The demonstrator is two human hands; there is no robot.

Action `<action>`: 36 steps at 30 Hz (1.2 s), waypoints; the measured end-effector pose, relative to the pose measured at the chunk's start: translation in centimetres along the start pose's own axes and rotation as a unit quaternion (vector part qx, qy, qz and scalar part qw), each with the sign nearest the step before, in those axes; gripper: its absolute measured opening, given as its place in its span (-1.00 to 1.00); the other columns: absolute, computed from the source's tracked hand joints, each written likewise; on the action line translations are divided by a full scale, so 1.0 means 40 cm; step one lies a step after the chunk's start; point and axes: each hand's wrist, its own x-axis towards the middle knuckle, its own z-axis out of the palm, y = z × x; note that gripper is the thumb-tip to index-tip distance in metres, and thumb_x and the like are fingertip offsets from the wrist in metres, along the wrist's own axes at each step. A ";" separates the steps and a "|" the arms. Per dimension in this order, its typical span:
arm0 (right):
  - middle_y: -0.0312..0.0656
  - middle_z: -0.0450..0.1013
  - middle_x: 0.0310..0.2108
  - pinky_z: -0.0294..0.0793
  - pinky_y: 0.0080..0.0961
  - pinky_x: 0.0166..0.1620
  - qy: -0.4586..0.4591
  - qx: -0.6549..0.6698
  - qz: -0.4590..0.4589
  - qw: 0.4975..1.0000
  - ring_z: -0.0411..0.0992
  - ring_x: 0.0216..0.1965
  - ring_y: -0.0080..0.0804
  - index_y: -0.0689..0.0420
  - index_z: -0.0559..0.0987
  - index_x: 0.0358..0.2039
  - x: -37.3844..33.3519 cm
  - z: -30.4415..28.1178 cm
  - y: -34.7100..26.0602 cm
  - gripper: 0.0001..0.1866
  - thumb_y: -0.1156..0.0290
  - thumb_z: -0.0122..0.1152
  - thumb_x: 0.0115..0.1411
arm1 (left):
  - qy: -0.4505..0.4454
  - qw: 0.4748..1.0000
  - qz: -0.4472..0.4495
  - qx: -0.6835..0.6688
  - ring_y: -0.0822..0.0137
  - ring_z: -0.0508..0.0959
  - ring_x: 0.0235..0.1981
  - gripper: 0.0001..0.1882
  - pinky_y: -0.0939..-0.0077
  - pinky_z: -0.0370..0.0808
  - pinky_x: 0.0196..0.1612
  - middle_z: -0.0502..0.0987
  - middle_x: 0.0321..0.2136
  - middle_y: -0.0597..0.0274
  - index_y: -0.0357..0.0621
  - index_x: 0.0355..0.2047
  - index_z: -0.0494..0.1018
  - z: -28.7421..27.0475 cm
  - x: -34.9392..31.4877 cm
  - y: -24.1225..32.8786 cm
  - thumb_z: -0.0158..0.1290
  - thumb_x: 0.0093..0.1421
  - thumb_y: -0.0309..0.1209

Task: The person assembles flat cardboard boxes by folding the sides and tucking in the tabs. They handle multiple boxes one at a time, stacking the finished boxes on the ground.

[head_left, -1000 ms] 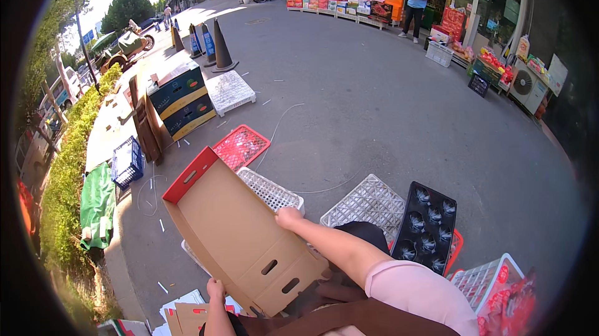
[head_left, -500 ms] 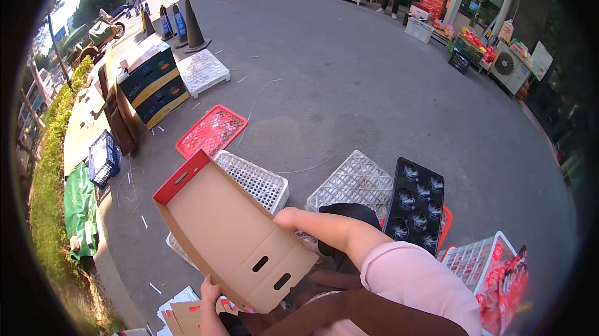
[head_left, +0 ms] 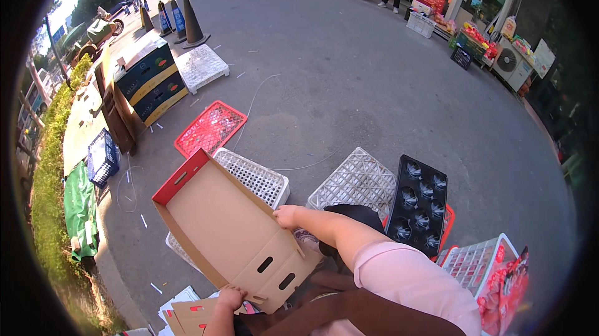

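The left hand (head_left: 231,298) pinches the near-left edge of an open cardboard box (head_left: 231,217), the right hand (head_left: 286,217) its right wall, so the box sits between them. Well ahead and leftward of both, dark cartons (head_left: 150,80) bear print too small to read. Beyond the hands spreads grey pavement (head_left: 324,86); the box partly hides a white crate (head_left: 253,175).

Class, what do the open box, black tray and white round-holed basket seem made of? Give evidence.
Open box: probably cardboard, matt brown inside, with creases and cut handle slots.
Black tray: likely moulded plastic, glossy, with bright highlights on its rounded shapes.
White basket: seemingly rigid plastic, fairly dull, judging by its regular round holes.
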 end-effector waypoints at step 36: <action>0.02 0.27 0.18 0.23 -0.21 0.20 0.034 0.435 0.658 0.614 0.23 0.20 -0.12 0.09 0.41 0.12 0.046 0.104 -0.317 -0.37 0.11 0.20 0.04 | 0.245 0.898 -0.207 -0.300 0.00 0.57 -0.20 -0.68 0.13 0.51 -0.14 0.59 -0.25 0.09 0.26 -0.04 0.48 -0.220 0.237 0.071 -0.11 0.29 -0.06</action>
